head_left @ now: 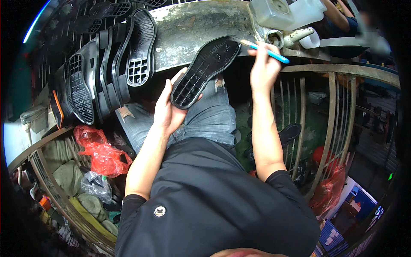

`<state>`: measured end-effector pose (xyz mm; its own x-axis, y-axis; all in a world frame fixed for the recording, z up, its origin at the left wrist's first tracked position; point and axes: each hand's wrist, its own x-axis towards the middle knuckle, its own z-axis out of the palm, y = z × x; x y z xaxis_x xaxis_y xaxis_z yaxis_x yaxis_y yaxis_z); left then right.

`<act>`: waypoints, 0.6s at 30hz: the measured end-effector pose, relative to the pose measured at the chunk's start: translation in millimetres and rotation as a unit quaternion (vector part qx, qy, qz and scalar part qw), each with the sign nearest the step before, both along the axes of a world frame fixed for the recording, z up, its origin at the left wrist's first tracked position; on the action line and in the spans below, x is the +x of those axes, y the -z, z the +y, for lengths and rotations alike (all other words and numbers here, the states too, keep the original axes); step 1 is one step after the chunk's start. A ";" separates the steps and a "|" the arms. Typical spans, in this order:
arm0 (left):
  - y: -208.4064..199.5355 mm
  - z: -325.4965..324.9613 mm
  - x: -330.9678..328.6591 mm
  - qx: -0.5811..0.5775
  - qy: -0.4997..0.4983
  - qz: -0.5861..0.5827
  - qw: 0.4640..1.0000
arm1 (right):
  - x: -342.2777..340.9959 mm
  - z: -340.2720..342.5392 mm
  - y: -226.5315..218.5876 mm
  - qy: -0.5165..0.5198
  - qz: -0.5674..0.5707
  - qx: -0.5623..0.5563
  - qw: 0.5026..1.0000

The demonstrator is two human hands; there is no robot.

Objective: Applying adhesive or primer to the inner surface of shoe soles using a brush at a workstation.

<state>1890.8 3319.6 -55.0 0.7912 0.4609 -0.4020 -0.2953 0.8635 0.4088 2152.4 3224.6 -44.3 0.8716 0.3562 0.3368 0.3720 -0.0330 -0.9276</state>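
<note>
A black shoe sole [205,68] is held up in front of me, its heel end in my left hand [168,109], which is closed around the edge. The sole's ribbed and gridded inner side faces up. My right hand [264,68] grips a brush with a blue handle [274,53]. The brush's tip meets the sole's far toe end. On the left, several more black soles stand in a leaning row, the nearest upright one [141,47] showing its open grid heel.
A worn metal work surface [192,21] spans the front, with a translucent plastic container [274,13] and a white bottle [306,13] at its right. Metal railings [332,115] flank me on both sides. Red plastic bags [105,156] hang at left. Another person's arm [338,17] shows far right.
</note>
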 end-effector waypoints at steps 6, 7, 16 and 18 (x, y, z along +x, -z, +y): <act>24.7 6.6 -7.4 -0.191 -0.015 -0.164 0.968 | -112.4 7.4 -7.8 -0.183 -0.236 -0.049 0.953; 23.6 8.1 -6.6 -0.212 -0.011 -0.208 0.955 | -125.9 1.3 -10.5 -0.225 -0.228 -0.046 0.946; -4.7 19.2 -8.6 -0.049 -0.030 -0.024 0.998 | -68.2 6.3 -71.6 -0.432 -0.070 -0.140 0.888; -6.8 23.7 -4.2 0.012 -0.013 -0.047 0.999 | -47.5 14.0 -79.2 -0.347 -0.036 -0.092 0.933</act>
<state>1886.5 3343.3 -48.2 0.8124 0.4903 -0.3156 -0.3556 0.8456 0.3982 2104.9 3238.6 34.9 0.3872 0.8838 0.2627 0.4232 0.0827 -0.9022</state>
